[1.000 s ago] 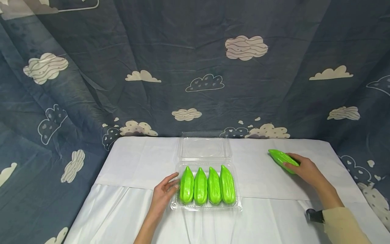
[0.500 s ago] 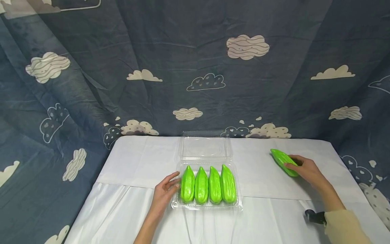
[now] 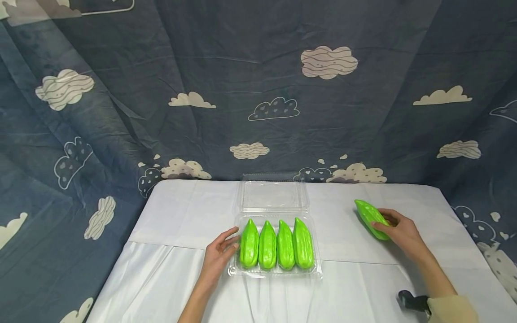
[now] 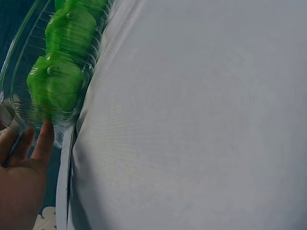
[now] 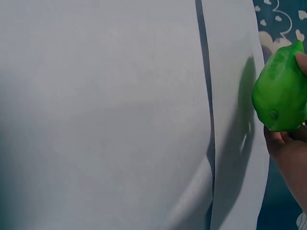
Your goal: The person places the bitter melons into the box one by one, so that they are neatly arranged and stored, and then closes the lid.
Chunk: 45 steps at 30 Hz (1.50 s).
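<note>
Several bright green, ridged bitter melons lie side by side, tips pointing away, in a clear plastic clamshell box whose lid is folded back. At the box's left side, my left hand touches the edge with relaxed, mostly straight fingers; the left wrist view shows a fingertip against the clear wall. Over on the right, my right hand grips another bitter melon between thumb and fingers, its tip angled to the far left. In the right wrist view this melon is held above the cloth.
A white cloth covers the table, with a seam across it. Behind and at both sides hangs a dark blue curtain with cloud prints. A black device sits by the right sleeve.
My right hand has shifted slightly left and toward me with the bitter melon. My left hand and the box stay in place.
</note>
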Tool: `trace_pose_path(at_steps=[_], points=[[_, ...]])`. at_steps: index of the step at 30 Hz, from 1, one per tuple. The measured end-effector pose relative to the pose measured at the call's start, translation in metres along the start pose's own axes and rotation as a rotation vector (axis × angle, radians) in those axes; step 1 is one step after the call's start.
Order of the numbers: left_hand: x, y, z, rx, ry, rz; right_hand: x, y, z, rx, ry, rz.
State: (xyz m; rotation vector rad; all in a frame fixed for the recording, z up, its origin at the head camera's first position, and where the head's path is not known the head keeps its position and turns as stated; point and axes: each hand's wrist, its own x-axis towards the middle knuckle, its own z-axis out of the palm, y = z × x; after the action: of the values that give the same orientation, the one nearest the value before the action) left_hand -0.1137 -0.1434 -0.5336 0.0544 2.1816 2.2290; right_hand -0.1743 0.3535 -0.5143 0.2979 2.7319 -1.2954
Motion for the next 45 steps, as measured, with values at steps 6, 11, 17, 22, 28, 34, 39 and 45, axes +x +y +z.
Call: trace_pose_path(at_steps=[6, 11, 17, 22, 28, 34, 39, 45], points=[[0.0, 0.0, 0.0, 0.01, -0.003, 0.006, -0.011, -0.004, 0.01, 0.028, 0.027, -0.007], [-0.001, -0.002, 0.0, 0.002, -0.007, 0.023, -0.02, -0.006, 0.017, 0.02, 0.053, -0.02], [-0.001, -0.004, -0.001, -0.002, -0.003, 0.017, -0.028, -0.009, 0.023, 0.015, 0.085, -0.044], [0.0, -0.004, 0.0, 0.004, 0.0, 0.013, -0.035, -0.016, 0.029, 0.044, 0.104, -0.033], [0.0, -0.003, 0.0, -0.004, 0.005, 0.0, -0.041, -0.024, 0.034, 0.084, 0.098, -0.017], [0.0, -0.003, -0.001, 0.003, 0.005, 0.012, -0.047, -0.036, 0.041, 0.105, 0.089, -0.053], [0.0, -0.004, -0.001, -0.007, 0.004, 0.018, -0.053, -0.045, 0.047, 0.168, 0.082, -0.063], [0.0, -0.003, 0.0, -0.018, 0.002, 0.004, -0.061, -0.054, 0.052, 0.216, 0.073, -0.056]])
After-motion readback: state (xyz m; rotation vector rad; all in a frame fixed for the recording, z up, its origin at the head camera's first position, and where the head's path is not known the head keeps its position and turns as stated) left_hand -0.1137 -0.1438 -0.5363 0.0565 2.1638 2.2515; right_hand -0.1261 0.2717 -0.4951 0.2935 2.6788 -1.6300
